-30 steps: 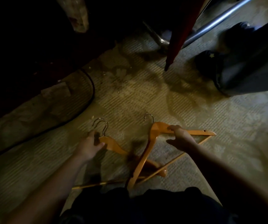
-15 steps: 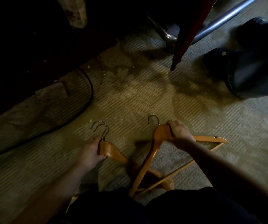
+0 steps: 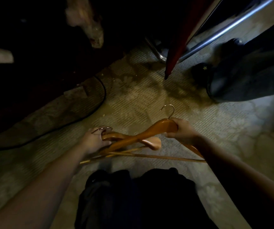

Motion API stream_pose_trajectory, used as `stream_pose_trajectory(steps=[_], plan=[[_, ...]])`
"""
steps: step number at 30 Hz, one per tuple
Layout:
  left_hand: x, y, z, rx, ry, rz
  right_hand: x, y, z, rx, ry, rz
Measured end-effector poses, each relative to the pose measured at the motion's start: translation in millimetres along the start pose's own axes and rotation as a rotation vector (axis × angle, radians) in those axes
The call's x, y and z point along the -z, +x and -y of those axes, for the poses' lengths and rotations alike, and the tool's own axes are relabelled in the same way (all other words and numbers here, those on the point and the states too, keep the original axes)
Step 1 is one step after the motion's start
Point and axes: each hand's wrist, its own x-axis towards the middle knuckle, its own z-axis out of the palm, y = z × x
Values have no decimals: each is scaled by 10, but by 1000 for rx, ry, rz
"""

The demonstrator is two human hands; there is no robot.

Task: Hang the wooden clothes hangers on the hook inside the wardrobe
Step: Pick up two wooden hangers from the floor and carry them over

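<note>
Two wooden clothes hangers with metal hooks are held above a pale patterned carpet (image 3: 149, 96). My right hand (image 3: 182, 133) grips the top of the right hanger (image 3: 154, 129) just below its hook (image 3: 168, 109). My left hand (image 3: 93, 141) holds the left hanger (image 3: 114, 136) at its neck, its hook curling over my fingers. The two hangers cross between my hands, and their thin lower bars (image 3: 149, 156) overlap beneath. The wardrobe hook is not in view.
Dark furniture (image 3: 42, 63) fills the upper left, with a black cable (image 3: 83, 116) curving along its base. A chrome tube frame (image 3: 224, 30) and a red pole (image 3: 176, 55) stand at upper right. A person's dark trouser leg and shoe (image 3: 240, 76) are at right.
Both hands have lifted the hangers off the carpet and brought them closer, so they now cross higher up. The left hanger has tipped toward the right one.
</note>
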Motion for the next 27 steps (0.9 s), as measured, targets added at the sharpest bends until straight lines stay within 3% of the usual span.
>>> stream_pose_trajectory(steps=[7, 13, 19, 27], plan=[[877, -1416, -186, 49, -267, -72, 692, -1398, 994, 52, 102, 71], [1471, -2753, -285, 191, -542, 12, 1273, -2546, 1886, 31, 242, 182], [2131, -4038, -557, 71, -643, 107, 1558, -3424, 2706, 62, 239, 157], [2307, -4998, -121, 40, -943, -41, 1655, -4036, 3473, 122, 157, 214]])
